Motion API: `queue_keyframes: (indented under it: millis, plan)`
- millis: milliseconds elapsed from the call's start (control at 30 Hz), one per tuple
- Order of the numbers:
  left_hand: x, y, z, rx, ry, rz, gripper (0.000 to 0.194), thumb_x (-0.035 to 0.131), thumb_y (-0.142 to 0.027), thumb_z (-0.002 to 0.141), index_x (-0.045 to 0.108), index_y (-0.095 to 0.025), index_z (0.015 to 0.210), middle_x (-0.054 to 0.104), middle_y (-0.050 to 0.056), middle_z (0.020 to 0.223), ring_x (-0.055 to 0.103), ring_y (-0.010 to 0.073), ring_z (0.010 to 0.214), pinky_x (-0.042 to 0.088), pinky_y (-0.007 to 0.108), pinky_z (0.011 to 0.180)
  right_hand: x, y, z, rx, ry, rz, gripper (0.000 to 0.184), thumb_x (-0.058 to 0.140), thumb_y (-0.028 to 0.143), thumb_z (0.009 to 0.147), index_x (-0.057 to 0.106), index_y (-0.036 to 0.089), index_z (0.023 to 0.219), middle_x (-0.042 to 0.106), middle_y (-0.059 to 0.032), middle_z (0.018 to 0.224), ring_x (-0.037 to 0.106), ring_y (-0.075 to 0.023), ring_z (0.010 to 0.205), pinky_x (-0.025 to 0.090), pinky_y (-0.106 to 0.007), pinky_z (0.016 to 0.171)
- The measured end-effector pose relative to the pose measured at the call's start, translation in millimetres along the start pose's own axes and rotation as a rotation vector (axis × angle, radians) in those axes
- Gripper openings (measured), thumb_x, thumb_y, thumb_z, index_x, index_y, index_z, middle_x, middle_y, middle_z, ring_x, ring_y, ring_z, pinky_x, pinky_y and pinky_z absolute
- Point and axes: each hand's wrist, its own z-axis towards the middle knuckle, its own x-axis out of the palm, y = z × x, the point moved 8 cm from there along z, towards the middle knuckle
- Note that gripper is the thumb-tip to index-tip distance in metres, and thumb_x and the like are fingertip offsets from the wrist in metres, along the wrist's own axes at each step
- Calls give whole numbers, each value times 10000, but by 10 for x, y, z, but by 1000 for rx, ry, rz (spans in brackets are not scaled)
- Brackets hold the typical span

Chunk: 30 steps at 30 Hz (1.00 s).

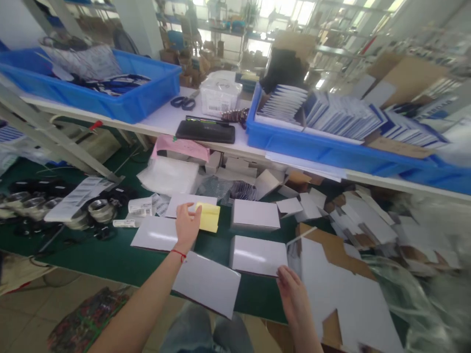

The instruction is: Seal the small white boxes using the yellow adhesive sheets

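Note:
My left hand [188, 226], with a red string at the wrist, has its thumb and fingers at the left edge of a yellow sticky note pad [209, 218]. The pad is partly over the green tabletop, beside a white box [154, 233] that lies under my hand. My right hand [292, 291] has its fingers closed at the near right corner of another white box [259, 254]. Nearest me, a white box [206, 283] sits tilted at the table's front edge. Behind the box at my right hand is one more white box [255, 214].
Flattened white cardboard [346, 289] covers the right side of the green table [121, 264]. Metal fittings [99, 211] and a label strip [75, 198] lie left. A shelf above carries blue bins [136, 105], scissors [183, 102] and a black case [205, 130].

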Motion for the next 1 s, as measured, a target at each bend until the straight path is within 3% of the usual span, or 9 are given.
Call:
queue_keyframes:
  millis: [67, 133, 233, 333, 433, 600, 833, 1000]
  plan:
    - [339, 26, -229, 145, 135, 172, 222, 647, -389, 855, 584, -178, 888, 613, 68, 1073, 611, 241, 1059, 496, 328, 900, -213, -27, 44, 0, -7, 4, 290, 902, 324, 534, 728, 223, 743, 706, -31, 807, 658, -178, 750, 569, -275, 654]
    - [831, 128, -548, 305, 366, 353, 214, 745, -341, 765, 600, -185, 768, 645, 87, 1085, 584, 283, 1118, 426, 439, 1029, -297, -35, 89, -1, 19, 7, 323, 912, 332, 509, 712, 201, 728, 706, -31, 786, 666, -183, 758, 585, -287, 701]
    - [1490, 381, -992, 490, 679, 566, 294, 856, -323, 634, 617, -177, 721, 634, 142, 1273, 480, 353, 1304, 228, 569, 1164, -257, -21, 210, 8, 94, 3, 355, 919, 360, 514, 702, 180, 730, 704, -27, 753, 669, -179, 762, 585, -298, 776]
    - [1842, 635, -1158, 641, 802, 924, 442, 870, -426, 621, 665, -139, 887, 439, 244, 1491, 251, 423, 1460, 84, 669, 1163, -135, -7, 374, 23, 182, -18, 380, 926, 363, 504, 707, 159, 739, 712, -34, 754, 672, -177, 769, 567, -302, 820]
    - [1941, 797, -1144, 726, 834, 1156, 565, 874, -471, 604, 664, -144, 1014, 250, 267, 1587, 142, 460, 1483, 50, 732, 1125, -29, -23, 504, 28, 268, -57, 390, 919, 383, 510, 713, 137, 731, 724, -53, 762, 679, -181, 798, 539, -310, 867]
    - [1977, 857, -1145, 792, 834, 1170, 507, 867, -444, 623, 670, -179, 1007, 104, 204, 1642, 55, 455, 1497, 1, 741, 1117, 11, -71, 555, 0, 369, -130, 386, 882, 423, 575, 721, 140, 783, 762, -101, 918, 681, -210, 948, 476, -356, 971]
    - [2110, 835, -1137, 775, 843, 1206, 350, 842, -357, 663, 710, -165, 924, 115, 202, 1640, 117, 465, 1486, 51, 716, 1131, -20, 11, 495, -19, 507, -249, 443, 841, 538, 606, 700, 147, 760, 756, -98, 829, 698, -250, 878, 505, -419, 911]
    - [2121, 822, -1150, 763, 828, 1225, 278, 804, -334, 699, 717, -156, 894, 150, 207, 1632, 170, 474, 1472, 37, 724, 1127, 3, 78, 462, -96, 560, -359, 433, 785, 562, 668, 694, 154, 782, 728, -70, 775, 655, -213, 772, 510, -341, 743]
